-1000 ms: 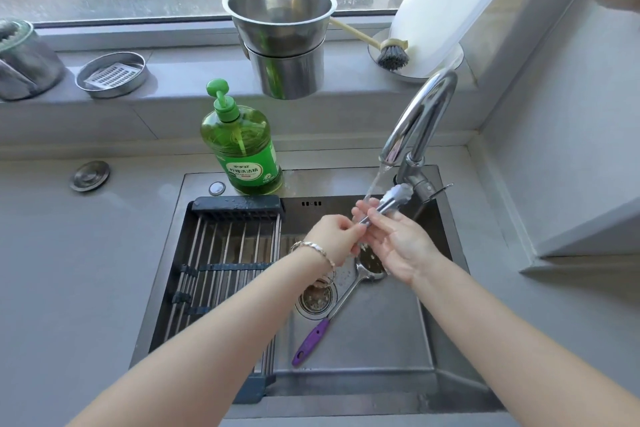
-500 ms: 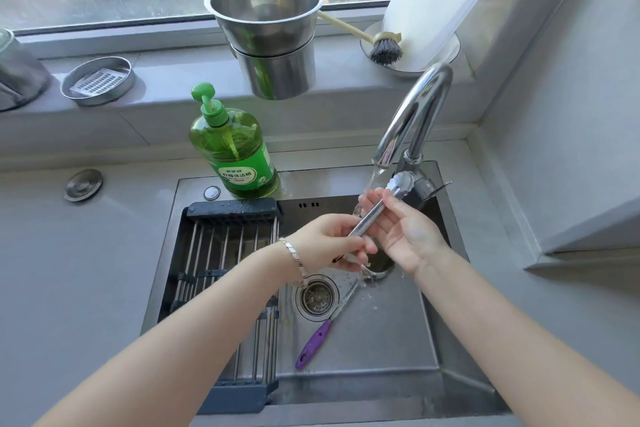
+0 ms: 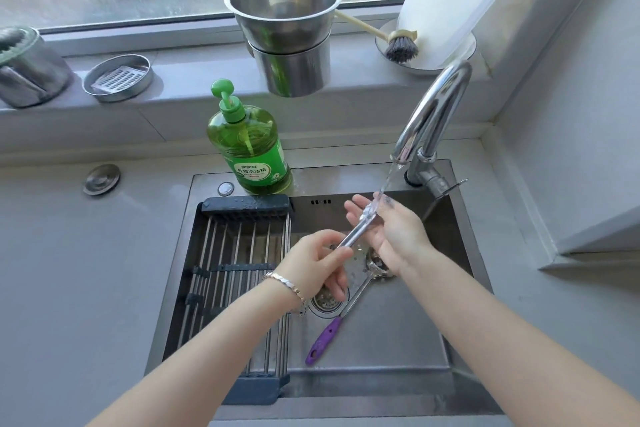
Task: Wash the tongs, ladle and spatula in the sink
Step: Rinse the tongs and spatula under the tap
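At the frame's centre the left hand [image 3: 317, 262] pinches the lower end of the tongs [image 3: 356, 227], its fingers curled round the metal. The right hand [image 3: 388, 232] lies open, fingers straight, cradling the upper end under the stream from the tap [image 3: 429, 121]. A purple-handled ladle [image 3: 341, 308] rests on the sink [image 3: 398, 350] floor beside the drain. Wet steel is slippery: the light pinch could let the tongs drop, and water may splash off them onto the table.

Both forearms are bare, without sleeves. The left wrist wears a slim metal link bracelet [image 3: 287, 284], silver and rose-gold toned.
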`<state>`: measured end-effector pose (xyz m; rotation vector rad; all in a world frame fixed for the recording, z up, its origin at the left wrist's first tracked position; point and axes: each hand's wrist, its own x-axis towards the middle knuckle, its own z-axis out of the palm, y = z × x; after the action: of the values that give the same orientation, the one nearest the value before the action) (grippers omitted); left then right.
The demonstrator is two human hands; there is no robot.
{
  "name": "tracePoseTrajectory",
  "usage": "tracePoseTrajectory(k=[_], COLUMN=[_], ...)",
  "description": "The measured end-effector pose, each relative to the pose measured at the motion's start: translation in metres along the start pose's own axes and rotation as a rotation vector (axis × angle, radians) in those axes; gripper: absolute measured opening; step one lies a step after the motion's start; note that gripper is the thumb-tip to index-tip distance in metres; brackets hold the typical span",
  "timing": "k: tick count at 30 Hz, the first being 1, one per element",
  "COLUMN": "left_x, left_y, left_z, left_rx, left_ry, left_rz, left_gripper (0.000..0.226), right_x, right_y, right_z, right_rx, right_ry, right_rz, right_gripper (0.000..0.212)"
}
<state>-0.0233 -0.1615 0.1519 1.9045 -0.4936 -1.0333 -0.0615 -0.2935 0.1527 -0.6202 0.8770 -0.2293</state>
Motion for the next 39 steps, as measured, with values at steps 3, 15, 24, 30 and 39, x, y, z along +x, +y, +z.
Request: tracePoseTrajectory(k=[3,15,24,30,39], left_x=[-0.002,0.0,-0.014,-0.019,-0.024], left_y=[-0.003,-0.002,-0.01,-0.02,-0.028], left_z=[0.005,0.02,0.015,0.016,0.017], left_rx=[0.275,-0.084,-0.103,-0.145,-0.226], left_ry=[0.091,0.337,0.332,0.375,0.366], left_rz=[0.024,0.145,0.294,0.27,0.255], left_gripper=[0.02,0.015,0.027,0.02,0.024], right_x=[0.0,0.0,0.004,0.01,0.009], right_y=[-0.002,0.004,0.018,0.023,0.027], right_z=[-0.001,-0.044,-0.018,-0.006,-0.001], right_rx=[0.025,-0.603,-0.304,-0.417,-0.351], right_ry=[-0.007,0.213,0.027,0.181,-0.079], right_rz=[0.024,-0.085,-0.062,-0.141,-0.154], right_gripper=[0.008,0.045,0.018,0.05,0.015])
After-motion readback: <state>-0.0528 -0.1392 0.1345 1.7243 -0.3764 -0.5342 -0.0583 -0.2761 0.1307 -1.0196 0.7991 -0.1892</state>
